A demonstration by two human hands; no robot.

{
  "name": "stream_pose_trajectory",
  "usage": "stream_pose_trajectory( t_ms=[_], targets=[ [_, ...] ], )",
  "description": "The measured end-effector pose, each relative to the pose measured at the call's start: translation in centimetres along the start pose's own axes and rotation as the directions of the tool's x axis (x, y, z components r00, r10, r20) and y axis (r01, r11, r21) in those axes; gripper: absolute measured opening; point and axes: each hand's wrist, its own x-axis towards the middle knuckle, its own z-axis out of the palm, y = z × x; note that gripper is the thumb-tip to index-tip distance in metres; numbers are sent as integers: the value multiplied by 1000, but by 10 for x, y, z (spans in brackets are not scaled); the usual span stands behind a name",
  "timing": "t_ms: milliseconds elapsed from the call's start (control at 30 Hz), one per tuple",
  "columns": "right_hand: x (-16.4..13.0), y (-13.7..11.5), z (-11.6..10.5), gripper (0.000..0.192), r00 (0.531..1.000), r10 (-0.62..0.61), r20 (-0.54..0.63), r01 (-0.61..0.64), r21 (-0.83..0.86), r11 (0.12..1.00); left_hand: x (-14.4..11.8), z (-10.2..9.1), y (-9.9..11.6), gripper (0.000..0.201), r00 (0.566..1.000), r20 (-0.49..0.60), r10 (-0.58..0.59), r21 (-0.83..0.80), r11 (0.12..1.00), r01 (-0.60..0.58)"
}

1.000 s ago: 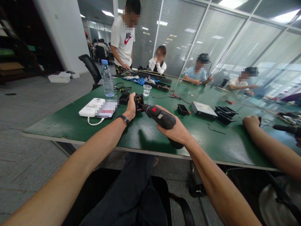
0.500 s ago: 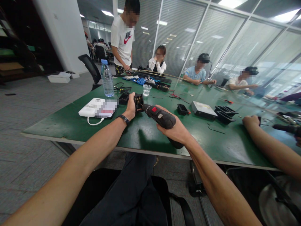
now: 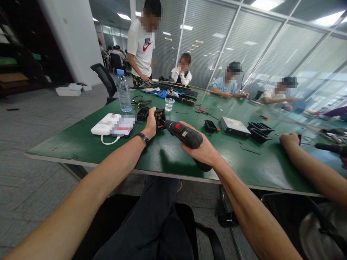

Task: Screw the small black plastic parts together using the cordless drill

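My left hand (image 3: 151,124) is closed around a small black box-shaped housing (image 3: 160,118), its open side with brass-coloured parts turned to the right. My right hand (image 3: 200,150) grips a black cordless screwdriver (image 3: 185,134) with a red button on top. The tool's tip points left into the housing; whether it touches a screw is too small to tell. Just behind the left hand, another black housing (image 3: 142,114) lies on the green table (image 3: 108,153). A clear plastic cup (image 3: 169,104) stands beyond the held housing.
A water bottle (image 3: 124,92), a white power bank (image 3: 105,124) and a cabled phone lie left. To the right are a black tray part (image 3: 210,126), a silver box (image 3: 235,127) and black brackets (image 3: 259,131). A co-worker's arm (image 3: 311,159) reaches in. Gloves (image 3: 162,94) lie further back.
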Motion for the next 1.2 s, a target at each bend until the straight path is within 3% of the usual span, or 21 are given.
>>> stream_pose_trajectory(
  t_ms=[1200],
  targets=[
    [-1,0,-1,95,999,35,9,-35,8,999,2,0,-1,48,1000,-16,23,66,998,-22]
  ],
)
